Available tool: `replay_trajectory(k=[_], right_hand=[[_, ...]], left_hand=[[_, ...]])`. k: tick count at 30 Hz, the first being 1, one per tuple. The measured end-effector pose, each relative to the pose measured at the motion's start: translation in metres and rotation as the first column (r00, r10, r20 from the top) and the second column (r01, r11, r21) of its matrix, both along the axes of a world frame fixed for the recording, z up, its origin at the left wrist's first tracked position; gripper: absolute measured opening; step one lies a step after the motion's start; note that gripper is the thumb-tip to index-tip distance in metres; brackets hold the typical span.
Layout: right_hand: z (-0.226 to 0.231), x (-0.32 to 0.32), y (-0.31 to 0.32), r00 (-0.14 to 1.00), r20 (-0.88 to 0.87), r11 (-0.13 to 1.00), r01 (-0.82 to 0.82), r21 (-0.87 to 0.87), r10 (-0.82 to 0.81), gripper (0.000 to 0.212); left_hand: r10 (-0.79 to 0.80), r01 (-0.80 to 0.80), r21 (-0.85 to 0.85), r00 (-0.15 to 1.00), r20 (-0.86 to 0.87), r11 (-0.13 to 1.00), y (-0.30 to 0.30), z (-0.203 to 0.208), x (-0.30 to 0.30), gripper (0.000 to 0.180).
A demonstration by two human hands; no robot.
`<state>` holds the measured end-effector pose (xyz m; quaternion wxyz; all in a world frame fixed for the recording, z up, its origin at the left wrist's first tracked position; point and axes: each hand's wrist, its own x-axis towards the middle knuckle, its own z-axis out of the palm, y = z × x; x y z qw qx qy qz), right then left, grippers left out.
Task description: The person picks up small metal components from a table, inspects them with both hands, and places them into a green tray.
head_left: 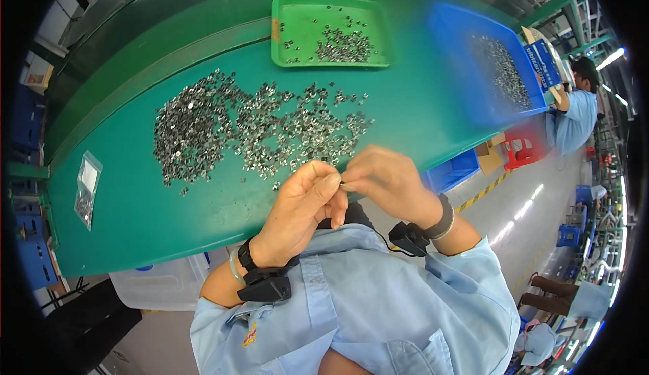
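Observation:
My left hand (301,203) and my right hand (387,178) meet at the near edge of the green table, thumbs and fingertips pinched together. Between them is a tiny dark piece (343,183), mostly covered by the fingers; it looks like one of the small metal parts, but its exact kind is too small to make out. Just beyond my hands a loose spread of small shiny metal parts (297,135) covers the tabletop. It runs on the left into a denser, darker heap (191,128) of similar parts.
A green tray (331,64) with more parts lies at the far side. At the right stands a blue bin (453,51) holding many parts. A clear bag (88,186) rests at the left on the green table (203,223). A co-worker (574,111) is beyond the bin.

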<state>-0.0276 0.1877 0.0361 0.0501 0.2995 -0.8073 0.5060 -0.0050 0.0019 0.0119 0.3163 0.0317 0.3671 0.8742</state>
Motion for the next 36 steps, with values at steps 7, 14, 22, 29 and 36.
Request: replay_trajectory(k=[7,14,22,29,36], right_hand=[[0.042,-0.097,0.023,0.956,0.187,0.966,0.197,0.166,-0.228,0.01],[0.043,-0.148,0.037,0.946,-0.157,0.92,0.316,0.23,-0.285,0.015],[0.013,-0.101,0.041,0.959,0.045,0.761,0.193,0.619,-0.28,0.013],[-0.003,-0.099,0.05,0.971,0.049,0.851,0.18,0.494,-0.234,0.012],[-0.001,-0.09,0.051,0.975,-0.041,0.846,0.21,0.491,-0.218,0.012]], left_hand=[[0.077,-0.086,0.108,0.993,0.088,0.99,-0.001,-0.004,-0.005,0.018],[0.018,-0.026,0.131,0.998,0.062,0.991,-0.006,-0.009,-0.003,0.016],[-0.043,0.035,0.145,0.998,0.049,0.989,-0.007,-0.01,-0.003,0.015],[-0.027,0.02,0.17,0.999,0.042,0.985,-0.005,-0.01,-0.003,0.015],[0.025,-0.03,0.11,0.998,0.05,0.993,-0.002,-0.004,-0.002,0.014]])
